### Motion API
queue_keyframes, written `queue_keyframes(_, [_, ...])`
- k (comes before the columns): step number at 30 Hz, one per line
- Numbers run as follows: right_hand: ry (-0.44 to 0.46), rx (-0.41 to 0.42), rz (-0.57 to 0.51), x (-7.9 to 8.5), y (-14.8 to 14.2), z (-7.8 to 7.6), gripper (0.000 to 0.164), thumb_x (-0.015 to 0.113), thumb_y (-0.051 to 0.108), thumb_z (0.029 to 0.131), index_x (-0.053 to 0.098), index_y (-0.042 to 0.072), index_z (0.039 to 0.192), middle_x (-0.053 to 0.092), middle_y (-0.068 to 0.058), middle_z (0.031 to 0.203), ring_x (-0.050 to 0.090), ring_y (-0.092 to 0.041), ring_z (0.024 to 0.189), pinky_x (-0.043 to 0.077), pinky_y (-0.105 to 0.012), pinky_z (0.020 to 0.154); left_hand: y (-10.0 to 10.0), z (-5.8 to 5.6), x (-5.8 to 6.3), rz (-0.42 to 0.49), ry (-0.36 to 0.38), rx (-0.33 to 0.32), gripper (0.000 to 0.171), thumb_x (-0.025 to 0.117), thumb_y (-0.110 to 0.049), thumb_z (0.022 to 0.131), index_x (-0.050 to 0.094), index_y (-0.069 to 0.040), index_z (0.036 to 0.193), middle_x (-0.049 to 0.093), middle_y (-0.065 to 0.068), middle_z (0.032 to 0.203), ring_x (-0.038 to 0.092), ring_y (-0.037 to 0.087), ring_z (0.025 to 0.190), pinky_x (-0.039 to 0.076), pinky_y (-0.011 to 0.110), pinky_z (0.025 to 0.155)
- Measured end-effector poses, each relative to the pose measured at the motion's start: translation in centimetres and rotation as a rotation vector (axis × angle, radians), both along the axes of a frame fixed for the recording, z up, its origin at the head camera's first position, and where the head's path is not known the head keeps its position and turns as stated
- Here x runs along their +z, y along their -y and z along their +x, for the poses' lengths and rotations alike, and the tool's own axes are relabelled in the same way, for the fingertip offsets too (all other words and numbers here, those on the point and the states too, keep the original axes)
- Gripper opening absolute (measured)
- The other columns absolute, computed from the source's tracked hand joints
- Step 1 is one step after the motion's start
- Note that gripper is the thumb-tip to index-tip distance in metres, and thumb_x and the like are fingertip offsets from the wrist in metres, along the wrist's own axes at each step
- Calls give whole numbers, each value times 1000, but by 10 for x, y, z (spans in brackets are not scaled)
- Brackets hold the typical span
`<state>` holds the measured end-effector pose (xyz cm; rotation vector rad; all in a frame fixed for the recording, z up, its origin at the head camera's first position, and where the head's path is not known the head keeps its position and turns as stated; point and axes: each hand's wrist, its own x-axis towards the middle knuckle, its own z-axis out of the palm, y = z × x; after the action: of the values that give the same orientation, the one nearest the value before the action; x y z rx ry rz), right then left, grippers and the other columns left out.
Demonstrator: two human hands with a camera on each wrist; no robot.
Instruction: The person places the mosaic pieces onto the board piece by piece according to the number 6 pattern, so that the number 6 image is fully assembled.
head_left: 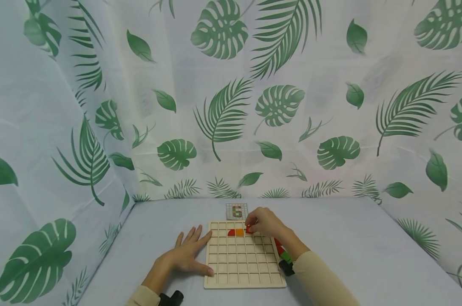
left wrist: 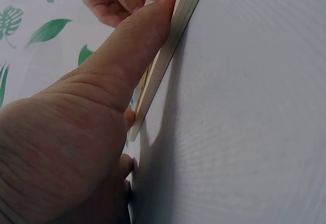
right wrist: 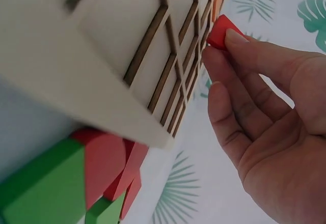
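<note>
A wooden grid board lies on the table, divided into square cells. In its upper rows sit a red rounded block and an orange square block, side by side. My right hand pinches a red block between thumb and fingertips, close over the cell to the right of the orange one. My left hand is spread at the board's left edge, its thumb resting on the rim and the other fingers stretched out beside it.
Behind the board lies a small pattern card with a coloured figure on a grid. Several red and green blocks lie along the board's right side, partly hidden by the right forearm. A leaf-printed cloth hangs behind the table.
</note>
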<state>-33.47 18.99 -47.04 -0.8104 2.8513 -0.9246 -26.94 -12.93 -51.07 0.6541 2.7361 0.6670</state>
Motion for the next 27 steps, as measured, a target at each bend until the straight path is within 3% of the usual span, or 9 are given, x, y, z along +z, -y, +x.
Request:
queue_keyframes(9, [-45,-8,69,-1,10,-2,11,84,0,83,80,9,85,76,2,80,64,-8,71,56,-30,67,0,1,-1,11,-5,-4,122,79,-78,72,26,-21,167,5,21,175,1,44,162,-3,76,122])
queue_keyframes(14, [-20,-23,64,-1,12,-3,12,85,1,81,79,12,80,75,4,76,63,-8,68,56,-32,67,1,1,-2,37,3,-3,127,78,-82,67,28,-21,166,6,23,174,1,46,161,-7,75,122])
queue_keyframes(27, [10,-6,59,-3,11,-1,10,87,3,82,80,9,85,75,1,79,64,-10,71,58,-32,68,1,1,0,11,6,-1,125,79,-79,70,26,-20,167,5,22,175,0,45,162,-5,75,122])
